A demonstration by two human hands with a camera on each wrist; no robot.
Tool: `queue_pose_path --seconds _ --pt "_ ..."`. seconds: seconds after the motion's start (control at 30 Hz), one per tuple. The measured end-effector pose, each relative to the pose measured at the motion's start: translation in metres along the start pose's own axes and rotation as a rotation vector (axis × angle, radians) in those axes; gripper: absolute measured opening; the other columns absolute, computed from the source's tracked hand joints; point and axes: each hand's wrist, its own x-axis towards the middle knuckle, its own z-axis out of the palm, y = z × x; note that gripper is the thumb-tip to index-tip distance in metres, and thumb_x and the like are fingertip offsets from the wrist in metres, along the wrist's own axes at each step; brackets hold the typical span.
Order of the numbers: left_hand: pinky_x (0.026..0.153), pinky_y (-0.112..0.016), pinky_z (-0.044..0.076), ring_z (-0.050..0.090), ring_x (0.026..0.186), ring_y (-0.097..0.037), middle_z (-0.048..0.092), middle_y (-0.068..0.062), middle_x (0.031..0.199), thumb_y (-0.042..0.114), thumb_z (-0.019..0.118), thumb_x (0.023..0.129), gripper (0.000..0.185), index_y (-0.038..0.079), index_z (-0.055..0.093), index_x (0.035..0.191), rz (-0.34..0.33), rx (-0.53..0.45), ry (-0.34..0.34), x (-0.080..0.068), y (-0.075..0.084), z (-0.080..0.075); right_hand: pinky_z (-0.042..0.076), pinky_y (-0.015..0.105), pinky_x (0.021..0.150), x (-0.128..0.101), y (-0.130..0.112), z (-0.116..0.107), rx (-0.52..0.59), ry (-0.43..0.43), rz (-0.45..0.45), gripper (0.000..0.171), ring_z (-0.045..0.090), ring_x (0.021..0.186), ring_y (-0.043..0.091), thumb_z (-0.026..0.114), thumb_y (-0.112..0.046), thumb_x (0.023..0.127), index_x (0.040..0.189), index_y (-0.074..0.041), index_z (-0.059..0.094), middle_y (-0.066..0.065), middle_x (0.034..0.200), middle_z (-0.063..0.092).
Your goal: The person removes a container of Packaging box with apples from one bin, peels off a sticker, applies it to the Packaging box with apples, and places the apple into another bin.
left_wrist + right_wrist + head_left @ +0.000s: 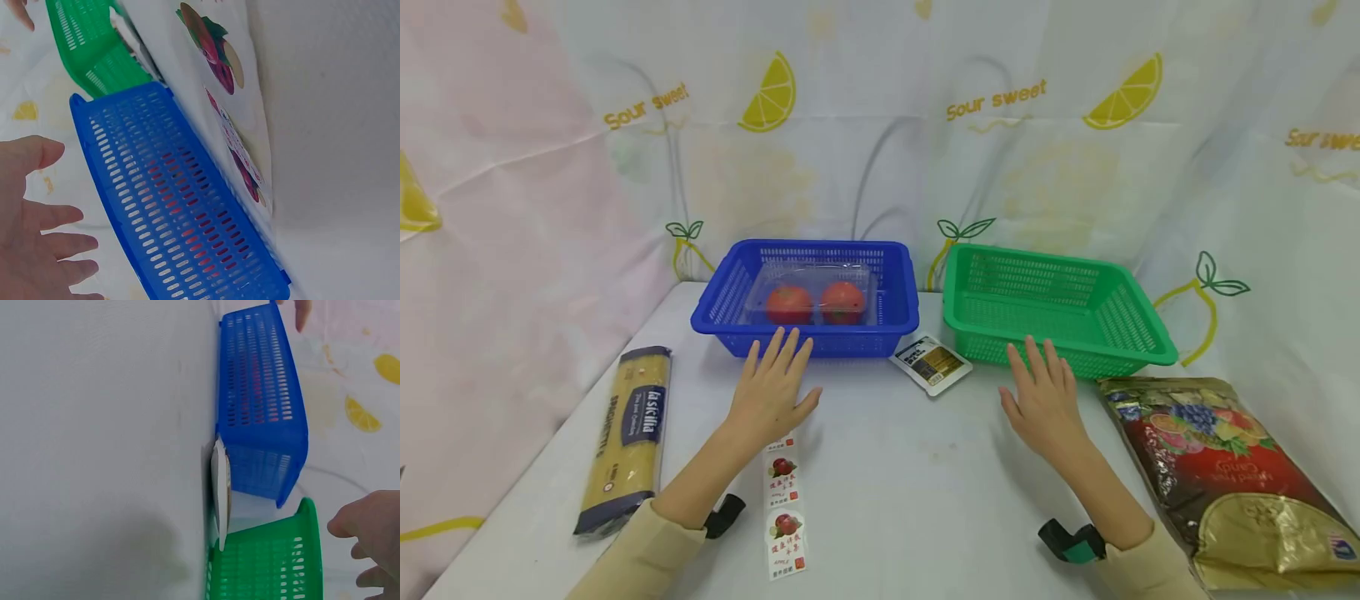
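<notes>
My left hand (770, 390) is held over the table in front of the blue basket (805, 342), its fingers straight and spread, holding nothing. Inside that basket lies a clear plastic box (817, 275) with two round red fruits (789, 305). Below the left hand runs a strip of fruit-print stickers (786, 533), partly hidden by the hand. My right hand (1047, 408) hovers in front of the green basket (1037, 337), fingers extended and nothing in them. Between the baskets a small white-edged packet (932, 364) leans up at the blue one's corner.
A pack of spaghetti (625, 437) lies at the left. On the right is a large red and gold bag of candy (1232, 475). Behind the baskets hangs a white curtain (865, 150) printed with lemons. Both wrists wear dark camera mounts.
</notes>
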Motion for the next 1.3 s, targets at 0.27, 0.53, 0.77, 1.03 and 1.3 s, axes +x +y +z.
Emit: queue_pose_path --seconds 0.27,0.53,0.77,1.03,1.3 --pt "0.106 -0.055 0.013 0.018 0.135 -0.036 0.033 -0.022 0.142 0.033 0.059 0.087 0.062 0.001 0.040 0.136 -0.028 -0.029 0.027 0.000 -0.001 -0.001 0.027 0.060 0.097 0.012 -0.009 0.004 -0.006 0.042 -0.078 0.053 0.029 0.124 0.049 0.064 -0.012 0.082 0.128 0.007 0.046 0.032 0.133 0.038" --pt "0.104 -0.055 0.018 0.024 0.132 -0.039 0.037 -0.024 0.138 0.029 0.061 0.086 0.058 -0.001 0.043 0.132 -0.048 -0.072 0.060 0.003 -0.004 -0.003 0.038 0.057 0.090 0.027 -0.020 0.008 0.009 0.066 -0.121 0.049 0.041 0.117 0.045 0.063 -0.010 0.082 0.126 0.006 0.049 0.030 0.127 0.045" --pt "0.097 -0.056 0.032 0.032 0.126 -0.043 0.040 -0.028 0.133 0.024 0.062 0.085 0.054 -0.004 0.046 0.128 -0.057 -0.145 0.135 0.006 -0.011 -0.008 0.040 0.053 0.090 0.043 -0.031 0.010 0.020 0.059 -0.141 0.047 0.045 0.114 0.042 0.063 -0.014 0.084 0.125 0.005 0.051 0.028 0.125 0.048" --pt "0.099 -0.052 0.032 0.033 0.125 -0.041 0.039 -0.027 0.133 0.020 0.058 0.088 0.053 -0.005 0.040 0.132 -0.150 -0.336 0.110 0.017 -0.023 -0.018 0.039 0.051 0.092 0.070 -0.040 0.002 0.176 0.033 -0.133 0.043 0.048 0.111 0.042 0.060 -0.013 0.087 0.124 0.006 0.050 0.028 0.121 0.051" --pt "0.101 -0.051 0.030 0.037 0.124 -0.039 0.042 -0.024 0.133 0.022 0.052 0.091 0.054 -0.003 0.036 0.136 -0.246 -0.409 0.119 0.034 -0.034 -0.037 0.036 0.050 0.096 0.096 -0.049 -0.002 0.309 -0.128 -0.010 0.045 0.041 0.120 0.038 0.051 -0.019 0.093 0.132 0.003 0.044 0.024 0.129 0.045"
